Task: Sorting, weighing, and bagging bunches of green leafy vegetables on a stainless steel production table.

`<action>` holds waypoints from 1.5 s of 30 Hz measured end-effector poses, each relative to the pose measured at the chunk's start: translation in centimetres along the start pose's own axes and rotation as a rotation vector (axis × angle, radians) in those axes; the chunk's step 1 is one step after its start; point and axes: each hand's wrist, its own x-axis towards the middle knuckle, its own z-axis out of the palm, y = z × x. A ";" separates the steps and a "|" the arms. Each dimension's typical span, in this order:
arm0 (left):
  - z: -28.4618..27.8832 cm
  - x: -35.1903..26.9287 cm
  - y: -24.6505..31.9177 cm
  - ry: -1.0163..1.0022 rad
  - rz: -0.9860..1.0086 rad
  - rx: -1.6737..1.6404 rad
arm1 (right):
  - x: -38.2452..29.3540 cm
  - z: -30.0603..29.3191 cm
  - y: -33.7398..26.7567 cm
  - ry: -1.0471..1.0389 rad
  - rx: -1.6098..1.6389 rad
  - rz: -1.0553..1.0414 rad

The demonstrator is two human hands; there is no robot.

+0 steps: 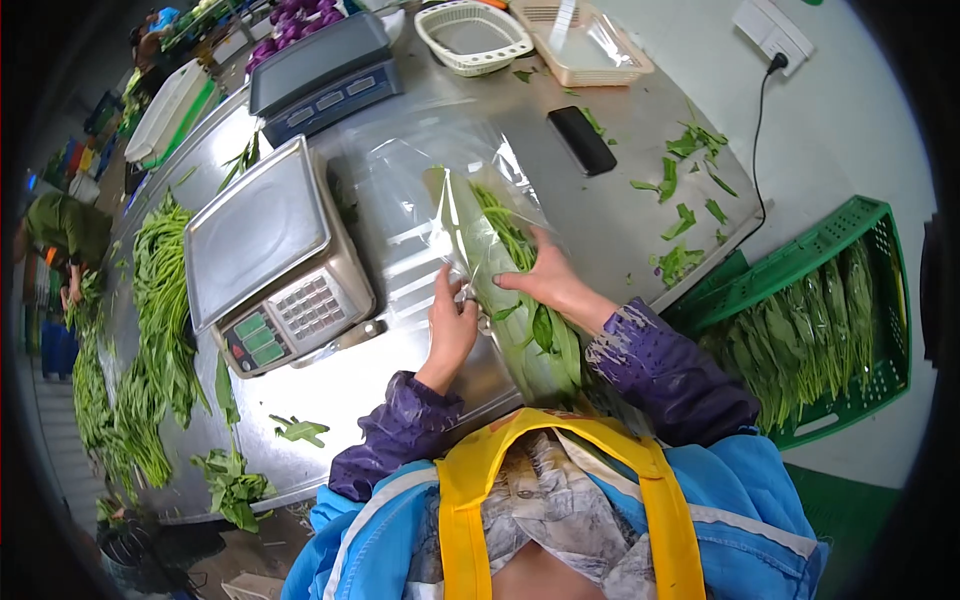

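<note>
My right hand (551, 277) grips a bunch of leafy greens (559, 334), its stems pointing away from me and its leaves towards me. The stems lie within or under a clear plastic bag (442, 195); which of the two I cannot tell. With fingers and thumb, my left hand (454, 322) pinches the near edge of the plastic beside the bunch. More flat clear plastic spreads beyond the hands on the steel table (487, 375). Just left of the hands stands a digital scale (259, 225) with a bare metal pan.
A second scale (322, 67), a white basket (474, 37), a beige basket (592, 45) and a black phone (582, 141) stand or lie farther back. Loose greens (165, 262) line the left edge. A green crate (825, 217) of packed greens is at right. A person (67, 232) works far left.
</note>
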 end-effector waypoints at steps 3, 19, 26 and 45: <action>-2.5 0.4 -3.1 -0.188 -0.045 0.157 | -0.3 0.9 1.8 -0.049 0.248 -0.045; -6.2 -4.1 1.2 -0.188 0.223 0.525 | -4.2 0.0 8.0 -0.038 0.214 0.008; -8.7 -12.2 -1.4 -0.501 0.033 0.596 | -12.5 -1.2 7.9 -0.240 -0.335 -0.366; -10.9 -2.2 24.2 -0.048 0.255 -0.284 | -6.3 -8.4 -16.7 -0.077 0.493 -0.423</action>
